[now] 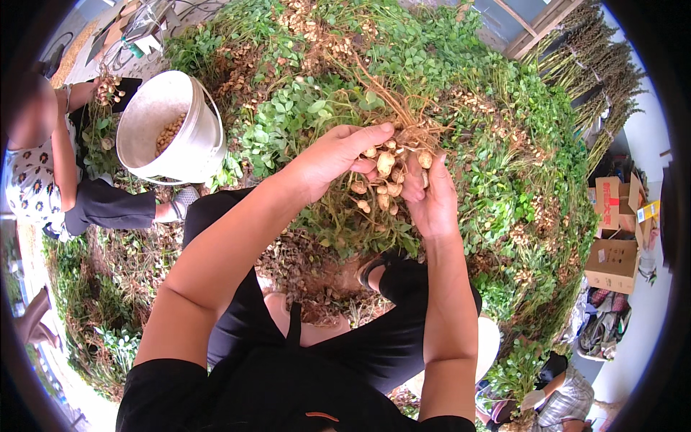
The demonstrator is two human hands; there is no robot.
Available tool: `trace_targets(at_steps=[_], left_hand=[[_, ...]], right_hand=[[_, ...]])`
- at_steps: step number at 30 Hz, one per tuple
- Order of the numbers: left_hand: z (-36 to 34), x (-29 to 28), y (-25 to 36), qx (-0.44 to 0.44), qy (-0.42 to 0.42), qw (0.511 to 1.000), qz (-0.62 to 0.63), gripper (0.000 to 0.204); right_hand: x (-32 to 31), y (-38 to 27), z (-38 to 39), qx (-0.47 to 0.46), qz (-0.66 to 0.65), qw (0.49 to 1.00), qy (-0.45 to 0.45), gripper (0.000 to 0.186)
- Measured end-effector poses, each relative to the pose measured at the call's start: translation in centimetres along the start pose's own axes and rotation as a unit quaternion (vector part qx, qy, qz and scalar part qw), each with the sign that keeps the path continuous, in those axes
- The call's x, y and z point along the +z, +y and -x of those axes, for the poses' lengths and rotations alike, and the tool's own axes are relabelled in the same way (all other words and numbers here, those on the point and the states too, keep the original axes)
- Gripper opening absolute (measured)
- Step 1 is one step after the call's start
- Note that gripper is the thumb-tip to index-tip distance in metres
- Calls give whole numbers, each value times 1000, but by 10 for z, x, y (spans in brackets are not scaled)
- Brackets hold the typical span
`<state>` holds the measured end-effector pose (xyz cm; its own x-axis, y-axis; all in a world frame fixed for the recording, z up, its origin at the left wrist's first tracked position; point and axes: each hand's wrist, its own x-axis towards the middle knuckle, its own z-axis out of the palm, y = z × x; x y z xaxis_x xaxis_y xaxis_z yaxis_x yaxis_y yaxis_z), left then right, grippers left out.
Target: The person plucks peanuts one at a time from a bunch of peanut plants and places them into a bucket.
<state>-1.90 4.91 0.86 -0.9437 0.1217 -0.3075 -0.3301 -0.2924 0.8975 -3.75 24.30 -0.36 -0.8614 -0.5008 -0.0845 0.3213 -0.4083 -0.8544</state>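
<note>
- Both left hand [337,160] and right hand [434,198] grasp one cluster of peanuts [386,163].
- We advise steadying the brown strands [392,99] above them, twisting peanuts off singly.

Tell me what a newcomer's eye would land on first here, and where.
Probably the clump of pale peanuts, roots attached, held between the left hand and right hand, slightly above and right of the picture's centre. Next, likely the large white bucket at upper left, with loose peanuts inside. Green leafy plants spread across much of the view.
</note>
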Motion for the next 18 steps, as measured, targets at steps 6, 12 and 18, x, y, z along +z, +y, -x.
trace_targets(at_steps=[6,12,18], left_hand=[[-7,-13,14,-2,83,986,147,47],[-8,-14,-3,-6,26,994,102,41],[-18,-7,-22,-6,-15,996,85,40]], right_hand=[[-11,-17,-3,-49,-94,990,-91,48],[-1,-9,-13,-47,152,987,9,43],[10,5,-15,-137,559,816,55,24]])
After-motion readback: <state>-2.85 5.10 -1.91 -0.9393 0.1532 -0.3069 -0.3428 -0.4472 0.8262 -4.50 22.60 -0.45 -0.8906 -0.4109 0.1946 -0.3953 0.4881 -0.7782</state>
